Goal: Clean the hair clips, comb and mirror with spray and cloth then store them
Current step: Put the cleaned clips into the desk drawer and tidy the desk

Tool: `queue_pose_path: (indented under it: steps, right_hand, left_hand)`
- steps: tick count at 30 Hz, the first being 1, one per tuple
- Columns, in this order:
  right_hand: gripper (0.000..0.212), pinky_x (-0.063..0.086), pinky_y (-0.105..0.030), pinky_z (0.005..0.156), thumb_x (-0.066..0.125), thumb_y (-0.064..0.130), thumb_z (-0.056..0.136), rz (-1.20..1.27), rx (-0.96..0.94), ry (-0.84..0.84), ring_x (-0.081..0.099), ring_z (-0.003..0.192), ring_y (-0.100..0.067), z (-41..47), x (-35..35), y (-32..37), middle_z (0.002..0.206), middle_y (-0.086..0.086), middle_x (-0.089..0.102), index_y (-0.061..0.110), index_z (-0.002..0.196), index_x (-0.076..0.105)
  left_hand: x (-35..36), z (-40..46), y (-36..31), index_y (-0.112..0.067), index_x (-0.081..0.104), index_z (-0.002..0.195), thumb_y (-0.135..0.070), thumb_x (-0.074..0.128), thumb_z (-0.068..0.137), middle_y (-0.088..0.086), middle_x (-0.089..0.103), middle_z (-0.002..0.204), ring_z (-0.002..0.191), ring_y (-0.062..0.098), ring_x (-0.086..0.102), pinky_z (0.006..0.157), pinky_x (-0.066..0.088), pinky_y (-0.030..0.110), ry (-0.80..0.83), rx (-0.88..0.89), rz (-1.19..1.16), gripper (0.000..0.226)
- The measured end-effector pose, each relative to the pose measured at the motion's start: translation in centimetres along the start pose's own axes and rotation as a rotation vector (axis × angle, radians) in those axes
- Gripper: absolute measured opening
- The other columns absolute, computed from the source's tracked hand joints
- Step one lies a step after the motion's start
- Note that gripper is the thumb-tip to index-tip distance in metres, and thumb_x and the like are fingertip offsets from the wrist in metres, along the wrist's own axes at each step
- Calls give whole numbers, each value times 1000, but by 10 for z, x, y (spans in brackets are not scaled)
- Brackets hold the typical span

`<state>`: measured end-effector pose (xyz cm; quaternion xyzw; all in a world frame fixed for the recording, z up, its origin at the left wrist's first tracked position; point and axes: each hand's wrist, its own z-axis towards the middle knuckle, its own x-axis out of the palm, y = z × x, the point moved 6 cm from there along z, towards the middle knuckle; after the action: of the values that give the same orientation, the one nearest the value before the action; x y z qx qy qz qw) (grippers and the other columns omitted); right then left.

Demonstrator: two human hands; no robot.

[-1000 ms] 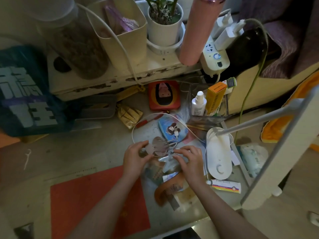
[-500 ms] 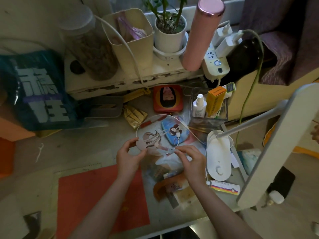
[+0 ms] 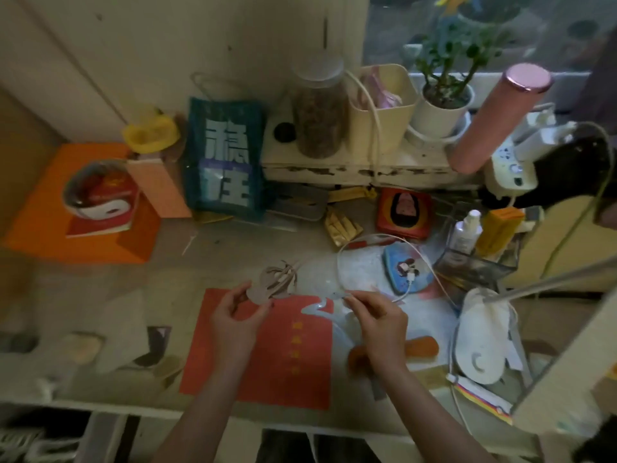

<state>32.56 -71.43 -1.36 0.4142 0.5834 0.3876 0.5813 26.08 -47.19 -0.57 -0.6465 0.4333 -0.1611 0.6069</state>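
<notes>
My left hand [image 3: 233, 315] pinches a brownish claw hair clip [image 3: 277, 284] just above the far edge of a red mat [image 3: 263, 355]. My right hand [image 3: 377, 319] pinches one end of a pale blue, curvy hair clip [image 3: 317, 307] over the mat's right side. A blue round mirror with a cartoon figure [image 3: 405, 270] lies beyond my right hand, a white cable end on top of it. The white spray bottle [image 3: 465, 232] stands in a clear organizer [image 3: 480, 272] at the right. An orange comb-like piece [image 3: 420, 347] lies partly hidden behind my right wrist.
A white lamp base [image 3: 484, 342] sits close to my right hand, its arm crossing the right edge. A shelf holds a jar [image 3: 319, 115], a cream bin, a plant and a pink bottle [image 3: 497, 118]. A blue bag [image 3: 225, 162] stands left. A pale cloth-like item [image 3: 117, 329] lies at left.
Both hands have shifted left, from the cluttered spot beside the lamp base to over the red mat. They have drawn apart, each now holding its own clip. The view has swung left.
</notes>
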Motion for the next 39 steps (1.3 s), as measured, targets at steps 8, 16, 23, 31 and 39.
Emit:
queue_pose_path:
  steps: [8, 16, 23, 31, 39]
  right_hand:
    - [14, 47, -10, 71, 71, 18, 83, -22, -127, 248, 63, 79, 4, -54, 97, 66, 76, 22, 65, 32, 85, 70]
    - [9, 55, -27, 76, 69, 27, 84, -8, -55, 346, 66, 78, -2, -147, 230, 100, 83, 13, 71, 35, 87, 71]
    - [8, 50, -20, 66, 70, 17, 84, -32, -218, 424, 64, 69, -2, -242, 337, 146, 73, 16, 67, 25, 84, 73]
    - [19, 43, -11, 67, 68, 18, 86, -120, -181, 611, 59, 72, 0, -303, 428, 151, 75, 20, 62, 36, 79, 66]
    - [9, 44, -6, 68, 68, 18, 86, -230, -113, 708, 62, 73, -7, -332, 495, 116, 81, 2, 68, 12, 92, 72]
  left_hand:
    - [-140, -19, 30, -16, 67, 110, -6, 80, 72, 5, 69, 105, 97, 16, 64, 82, 52, 25, -256, -63, -62, 42]
    - [-307, -30, 88, -21, 63, 112, -14, 77, 77, 8, 68, 104, 93, 35, 62, 83, 54, 49, -321, -105, -49, 38]
    - [-440, -51, 144, -14, 65, 110, -8, 76, 78, 1, 66, 94, 87, 9, 61, 75, 45, 22, -430, -187, -31, 35]
    - [-521, -84, 203, -15, 65, 111, -8, 74, 79, -4, 63, 99, 95, 15, 55, 87, 42, 31, -598, -330, -74, 35]
    - [-544, -106, 253, -19, 63, 115, -10, 75, 78, -14, 57, 89, 82, 8, 56, 76, 53, 29, -757, -519, -181, 39]
